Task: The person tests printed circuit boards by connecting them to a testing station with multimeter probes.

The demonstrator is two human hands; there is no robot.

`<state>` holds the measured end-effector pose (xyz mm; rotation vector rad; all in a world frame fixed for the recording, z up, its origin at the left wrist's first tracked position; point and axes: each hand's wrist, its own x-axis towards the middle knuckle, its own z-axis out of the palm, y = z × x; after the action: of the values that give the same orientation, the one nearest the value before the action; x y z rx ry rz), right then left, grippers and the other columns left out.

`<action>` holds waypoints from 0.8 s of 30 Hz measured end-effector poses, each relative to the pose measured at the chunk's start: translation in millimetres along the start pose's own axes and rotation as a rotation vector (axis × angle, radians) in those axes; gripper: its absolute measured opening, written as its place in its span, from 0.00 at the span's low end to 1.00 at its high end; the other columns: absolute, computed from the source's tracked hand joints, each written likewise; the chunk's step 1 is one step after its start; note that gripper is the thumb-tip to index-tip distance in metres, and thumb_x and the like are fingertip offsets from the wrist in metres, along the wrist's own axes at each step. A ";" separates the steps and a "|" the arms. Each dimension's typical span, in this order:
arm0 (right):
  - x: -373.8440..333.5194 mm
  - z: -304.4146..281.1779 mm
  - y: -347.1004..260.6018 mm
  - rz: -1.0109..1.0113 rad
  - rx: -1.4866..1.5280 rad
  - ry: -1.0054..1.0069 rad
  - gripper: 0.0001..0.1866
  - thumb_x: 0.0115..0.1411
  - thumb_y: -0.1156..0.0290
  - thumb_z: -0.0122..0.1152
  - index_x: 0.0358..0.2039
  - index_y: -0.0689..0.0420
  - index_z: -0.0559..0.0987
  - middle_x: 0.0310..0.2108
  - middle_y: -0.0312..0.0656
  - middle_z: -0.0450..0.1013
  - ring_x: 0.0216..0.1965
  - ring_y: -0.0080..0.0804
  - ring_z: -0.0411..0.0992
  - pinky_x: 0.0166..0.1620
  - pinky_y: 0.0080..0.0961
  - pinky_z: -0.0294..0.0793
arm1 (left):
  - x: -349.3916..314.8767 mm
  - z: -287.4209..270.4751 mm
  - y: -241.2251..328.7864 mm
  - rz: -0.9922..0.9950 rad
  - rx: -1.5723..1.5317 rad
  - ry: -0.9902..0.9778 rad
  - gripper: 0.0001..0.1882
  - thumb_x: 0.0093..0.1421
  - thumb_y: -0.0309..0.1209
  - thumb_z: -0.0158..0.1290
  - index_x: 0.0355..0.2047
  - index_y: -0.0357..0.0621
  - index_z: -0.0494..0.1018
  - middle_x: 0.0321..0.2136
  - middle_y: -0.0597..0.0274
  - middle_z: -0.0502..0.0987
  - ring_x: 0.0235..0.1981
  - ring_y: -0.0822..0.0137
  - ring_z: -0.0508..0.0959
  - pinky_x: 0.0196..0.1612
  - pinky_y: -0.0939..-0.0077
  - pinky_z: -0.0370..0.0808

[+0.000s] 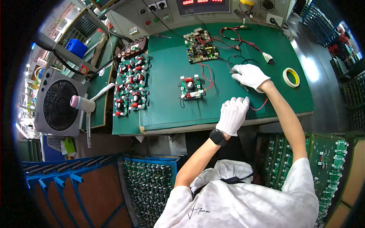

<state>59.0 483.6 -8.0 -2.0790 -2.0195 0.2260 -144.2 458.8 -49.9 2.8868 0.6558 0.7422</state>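
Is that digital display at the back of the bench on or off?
On: red digits glow on the digital display.

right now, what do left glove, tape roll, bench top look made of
Left glove: matte knitted fabric, given its ribbing. Tape roll: perhaps satin paper or plastic, given smooth pale side. Bench top: possibly satin rubber or vinyl; smooth, evenly green.

Glossy grey floor (321, 95), blue rack (320, 23) beyond, apparently metal.

Head-worn fisheye view, facing down and forward, green bench (163, 91) within reach, pale shirt (258, 201) close below
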 end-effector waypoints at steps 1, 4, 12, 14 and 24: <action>-1.9 6.2 5.7 -0.024 -0.069 0.057 0.17 0.68 0.56 0.56 0.43 0.56 0.80 0.41 0.49 0.81 0.41 0.53 0.79 0.46 0.48 0.77 | -2.2 -1.9 -0.2 -0.001 -0.008 -0.008 0.11 0.63 0.30 0.54 0.46 0.50 0.77 0.33 0.64 0.80 0.32 0.63 0.80 0.33 0.66 0.76; -1.5 22.0 8.0 -0.015 -0.104 0.147 0.16 0.67 0.54 0.58 0.42 0.54 0.79 0.38 0.48 0.80 0.40 0.51 0.79 0.44 0.47 0.77 | -13.6 -22.5 -8.3 -0.025 -0.114 0.064 0.18 0.60 0.28 0.56 0.52 0.49 0.77 0.36 0.63 0.81 0.33 0.61 0.81 0.35 0.66 0.79; -34.1 -17.2 -32.2 -0.090 -0.434 0.260 0.15 0.69 0.53 0.59 0.43 0.50 0.82 0.32 0.39 0.77 0.36 0.39 0.78 0.38 0.35 0.78 | -44.0 -100.0 -111.0 -0.025 -0.178 0.459 0.22 0.54 0.26 0.67 0.50 0.50 0.79 0.41 0.59 0.82 0.41 0.54 0.81 0.45 0.60 0.77; -37.8 -33.2 -68.2 -0.046 -0.349 0.198 0.15 0.68 0.52 0.59 0.43 0.49 0.83 0.32 0.38 0.77 0.36 0.38 0.79 0.38 0.35 0.78 | -39.5 -110.9 -131.5 -0.067 -0.117 0.381 0.22 0.55 0.28 0.68 0.52 0.49 0.79 0.48 0.55 0.80 0.50 0.50 0.78 0.52 0.56 0.75; 13.6 24.0 -115.4 -0.458 0.013 0.337 0.16 0.59 0.61 0.70 0.47 0.51 0.83 0.42 0.45 0.80 0.48 0.44 0.78 0.54 0.39 0.75 | -33.5 -94.4 -155.3 -0.029 -0.091 0.131 0.14 0.57 0.32 0.66 0.44 0.49 0.80 0.54 0.52 0.77 0.60 0.46 0.74 0.60 0.52 0.71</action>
<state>-58.1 501.0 1.1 -1.4658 -2.1864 -0.1805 -275.4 583.0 -11.1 2.7589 0.6581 0.9386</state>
